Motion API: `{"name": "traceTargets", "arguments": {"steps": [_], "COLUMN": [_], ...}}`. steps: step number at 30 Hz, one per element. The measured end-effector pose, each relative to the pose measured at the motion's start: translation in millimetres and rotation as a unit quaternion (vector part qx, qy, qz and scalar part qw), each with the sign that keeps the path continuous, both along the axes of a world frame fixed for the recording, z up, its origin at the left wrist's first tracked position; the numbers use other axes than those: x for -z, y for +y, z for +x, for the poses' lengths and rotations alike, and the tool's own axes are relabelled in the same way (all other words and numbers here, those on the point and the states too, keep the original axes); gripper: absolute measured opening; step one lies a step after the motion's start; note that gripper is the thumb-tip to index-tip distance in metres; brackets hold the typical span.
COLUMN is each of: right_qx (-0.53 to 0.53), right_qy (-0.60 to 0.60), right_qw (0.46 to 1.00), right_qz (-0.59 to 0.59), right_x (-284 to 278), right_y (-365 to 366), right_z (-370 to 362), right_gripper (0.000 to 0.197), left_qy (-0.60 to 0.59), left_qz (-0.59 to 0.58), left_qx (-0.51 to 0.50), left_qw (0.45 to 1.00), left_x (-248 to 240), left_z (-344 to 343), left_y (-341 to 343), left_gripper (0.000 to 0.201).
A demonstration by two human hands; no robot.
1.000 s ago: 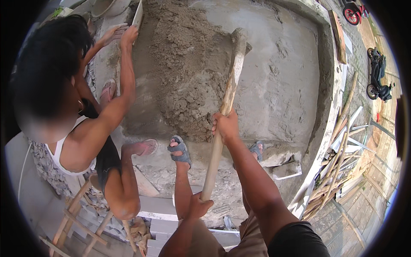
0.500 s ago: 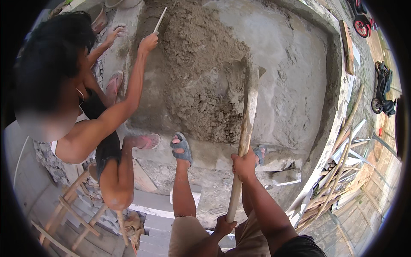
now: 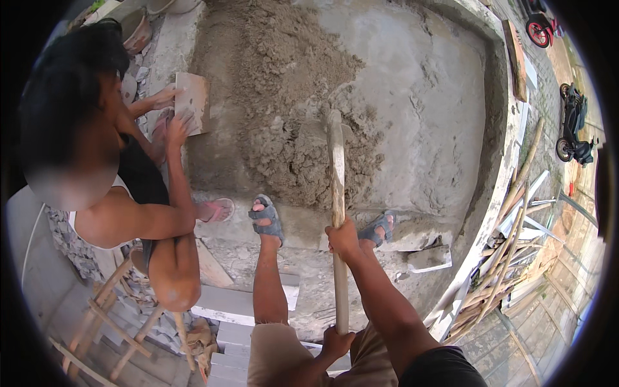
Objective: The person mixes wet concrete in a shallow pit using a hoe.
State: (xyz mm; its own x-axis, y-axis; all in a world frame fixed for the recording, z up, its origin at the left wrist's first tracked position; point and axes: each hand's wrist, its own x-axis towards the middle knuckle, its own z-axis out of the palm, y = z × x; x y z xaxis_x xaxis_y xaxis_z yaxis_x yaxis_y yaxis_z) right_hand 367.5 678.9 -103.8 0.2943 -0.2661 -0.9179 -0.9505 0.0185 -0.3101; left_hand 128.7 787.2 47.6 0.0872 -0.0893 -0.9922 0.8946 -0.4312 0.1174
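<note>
My right hand [image 3: 342,238] grips the long wooden handle [image 3: 337,187] of a hoe about halfway up. My left hand [image 3: 334,342] holds the handle's near end close to my body. The hoe's blade [image 3: 327,129] sits in a heap of grey wet mortar [image 3: 277,84] spread on a concrete slab [image 3: 425,109]. My feet in grey sandals [image 3: 267,216] stand at the slab's near edge. At the left a crouching co-worker [image 3: 129,193] has both hands on a flat board [image 3: 191,103] beside the heap.
Bamboo poles and timber [image 3: 509,251] lie piled at the right past the slab's raised rim [image 3: 496,161]. Motorbikes [image 3: 572,129] stand at the far right. A wooden stool [image 3: 109,316] and rubble are at the lower left, and basins [image 3: 137,29] at the top left.
The hoe has swung left and nearer, its blade now in the middle of the heap. The co-worker lowered the raised tool and now holds a flat board with both hands.
</note>
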Motion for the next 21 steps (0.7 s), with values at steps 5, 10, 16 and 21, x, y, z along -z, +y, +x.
{"name": "traceTargets", "arguments": {"steps": [5,10,16,21], "right_qx": [0.010,0.046,-0.053,-0.026], "right_qy": [-0.079,-0.175,-0.067,0.040], "right_qw": [0.996,0.983,0.994,0.998], "right_qz": [-0.029,-0.035,-0.069,-0.027], "right_x": [-52,-45,42,12], "right_y": [-16,-32,-25,6], "right_z": [15,157,121,-17], "right_gripper": [0.040,0.025,0.027,0.033], "left_qy": [-0.075,-0.180,0.048,0.075], "left_qz": [-0.028,-0.053,-0.076,-0.016], "left_qx": [-0.038,-0.051,-0.205,0.001], "left_qw": [0.996,0.981,0.975,0.997], "left_x": [-11,59,32,4], "left_z": [10,136,133,1], "left_y": [-8,-13,-30,10], "left_gripper": [0.023,0.020,0.013,0.032]}}
